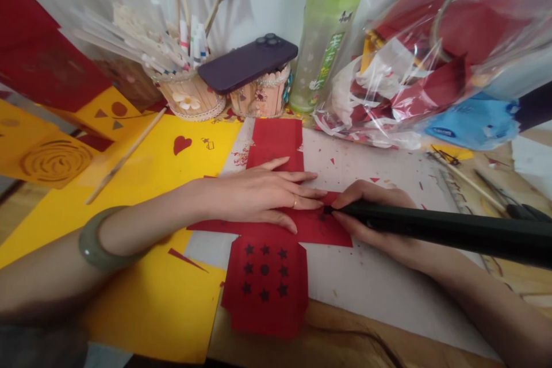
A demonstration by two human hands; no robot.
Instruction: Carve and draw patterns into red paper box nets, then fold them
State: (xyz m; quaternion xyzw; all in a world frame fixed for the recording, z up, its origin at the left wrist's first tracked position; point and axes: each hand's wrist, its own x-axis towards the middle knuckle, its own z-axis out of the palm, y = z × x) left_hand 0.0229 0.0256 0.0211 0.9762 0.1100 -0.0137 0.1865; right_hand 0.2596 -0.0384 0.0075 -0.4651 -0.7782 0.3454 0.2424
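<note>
A cross-shaped sheet of red paper (278,141) lies on a greyish-white board (362,293). My left hand (259,192) rests flat on its middle, fingers stretched out and holding nothing. Closed around a long, thick black pen-like tool (431,227), my right hand (379,201) keeps the tool's tip on the paper's right arm, just beyond my left fingertips. A dark mark shows faintly beside that tip. Dark stars around a dark round spot fill the paper's near flap (264,299), which overhangs the board's front edge.
Yellow paper (172,299) spreads on the left, with a wooden stick (125,155) and a red paper heart (181,145). Behind stand decorated pots (194,98), a phone (250,63), a green bottle (325,40) and a clear bag of scraps (414,75). Scissors (517,210) lie right.
</note>
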